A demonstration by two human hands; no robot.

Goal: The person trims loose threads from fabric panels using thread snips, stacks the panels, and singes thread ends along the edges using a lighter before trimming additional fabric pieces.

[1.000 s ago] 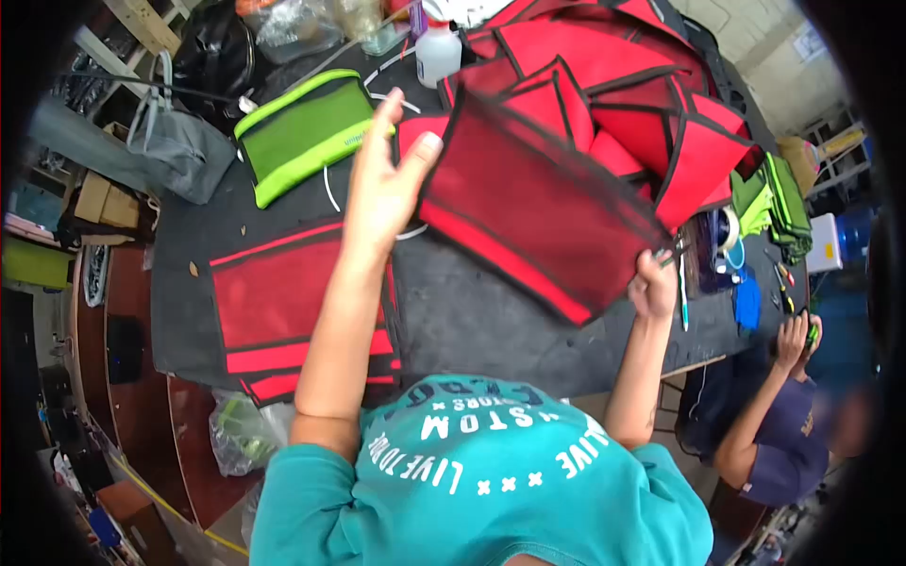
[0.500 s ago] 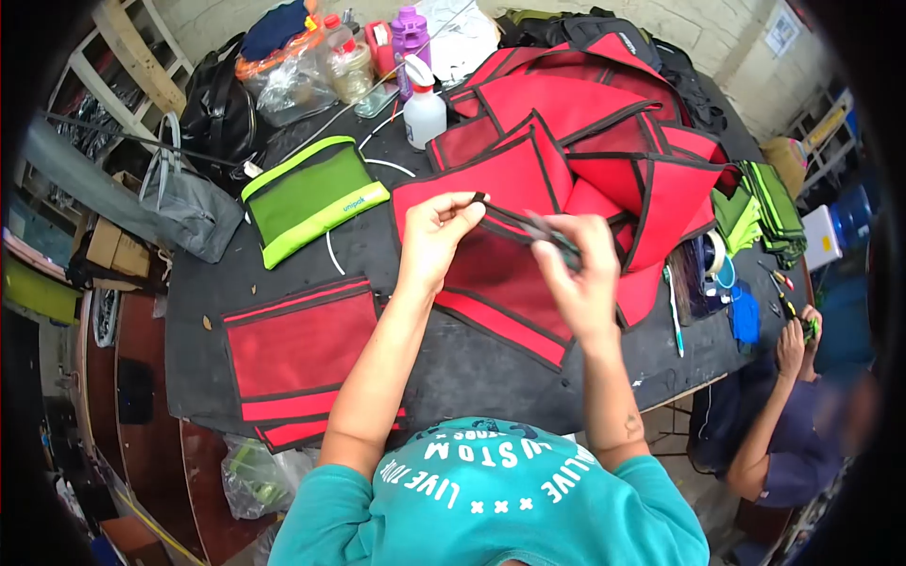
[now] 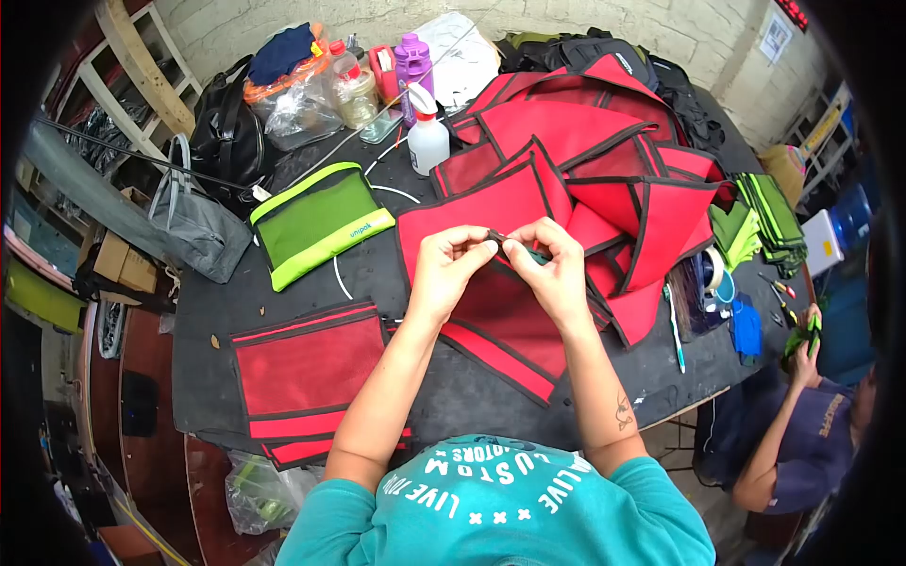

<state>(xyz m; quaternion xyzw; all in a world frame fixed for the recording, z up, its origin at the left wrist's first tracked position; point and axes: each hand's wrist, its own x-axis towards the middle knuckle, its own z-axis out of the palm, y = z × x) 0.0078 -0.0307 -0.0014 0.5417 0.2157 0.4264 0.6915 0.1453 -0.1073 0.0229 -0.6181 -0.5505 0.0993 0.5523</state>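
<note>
"Where do we have the red pouch [image 3: 508,325]?"

"We have it in front of us, above the dark table [image 3: 429,401], with one lower corner slanting back toward our body. We can't tell whether that end touches the tabletop."

"And how are we gripping it?"

"Our left hand [image 3: 451,271] pinches the dark trim at its upper edge between thumb and forefinger. Our right hand [image 3: 552,271] pinches the same trim just beside it, so our thumbs nearly meet. Something dark shows behind our right fingers, but we can't tell what."

"What do we see around it?"

"Just beyond our hands we have a big heap of red fabric [image 3: 557,123]. To our left we see a stack of red pouches [image 3: 307,373] lying flat, and farther back a green pouch [image 3: 321,222]. We see a spray bottle [image 3: 428,146] standing upright against the heap's left side."

"And to our right?"

"We find a toothbrush [image 3: 676,332] near the heap, and a co-worker's hand [image 3: 805,358] by the table edge, holding something green."
</note>
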